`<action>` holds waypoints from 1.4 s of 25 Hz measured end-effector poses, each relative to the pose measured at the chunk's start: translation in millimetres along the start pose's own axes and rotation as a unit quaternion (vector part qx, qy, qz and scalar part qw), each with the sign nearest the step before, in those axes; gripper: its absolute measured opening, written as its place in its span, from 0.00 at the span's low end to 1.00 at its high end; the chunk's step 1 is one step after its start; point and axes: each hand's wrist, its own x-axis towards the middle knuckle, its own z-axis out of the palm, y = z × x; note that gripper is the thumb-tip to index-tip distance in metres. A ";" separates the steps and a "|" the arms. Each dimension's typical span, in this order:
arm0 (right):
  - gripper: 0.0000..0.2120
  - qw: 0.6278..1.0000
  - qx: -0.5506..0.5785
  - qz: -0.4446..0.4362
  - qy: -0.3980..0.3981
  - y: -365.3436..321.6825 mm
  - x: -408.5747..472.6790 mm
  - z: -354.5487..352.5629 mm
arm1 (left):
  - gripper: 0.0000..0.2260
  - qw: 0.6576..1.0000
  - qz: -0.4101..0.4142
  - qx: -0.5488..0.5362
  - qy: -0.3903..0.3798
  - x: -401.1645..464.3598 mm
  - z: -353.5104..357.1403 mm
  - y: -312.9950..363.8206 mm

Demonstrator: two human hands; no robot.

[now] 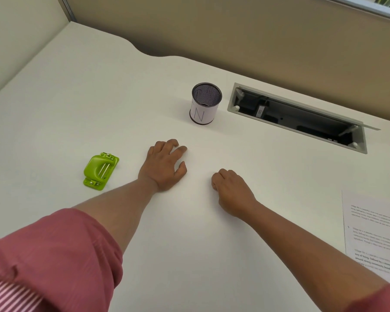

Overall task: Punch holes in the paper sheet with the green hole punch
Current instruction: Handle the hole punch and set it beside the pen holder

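A small green hole punch (100, 171) lies on the white desk (77, 104) at the left. A printed paper sheet (374, 230) lies flat at the right edge of the view, partly cut off. My left hand (163, 166) rests palm down on the desk just right of the punch, fingers spread, holding nothing. Further right, my right hand (231, 191) rests on the desk with its fingers curled under into a loose fist, apart from the paper and with nothing in it.
A black mesh pen cup (205, 104) with a white label stands behind the hands. An open cable hatch (297, 117) is cut into the desk at the back right. Partition walls (234, 37) close the desk's far and left sides.
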 end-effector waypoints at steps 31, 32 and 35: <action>0.05 0.986 0.136 0.076 -0.057 12.2 16.4 -33.6 | 0.23 1.000 0.001 -0.009 0.002 0.3 1.6 -1.2; 0.05 0.987 0.133 0.073 -0.055 11.4 13.2 -31.0 | 0.23 1.000 0.001 -0.008 0.001 0.3 1.5 -1.3; 0.06 0.989 0.125 0.066 -0.041 8.6 6.0 -24.7 | 0.23 1.000 -0.002 -0.005 -0.003 0.4 2.1 -1.7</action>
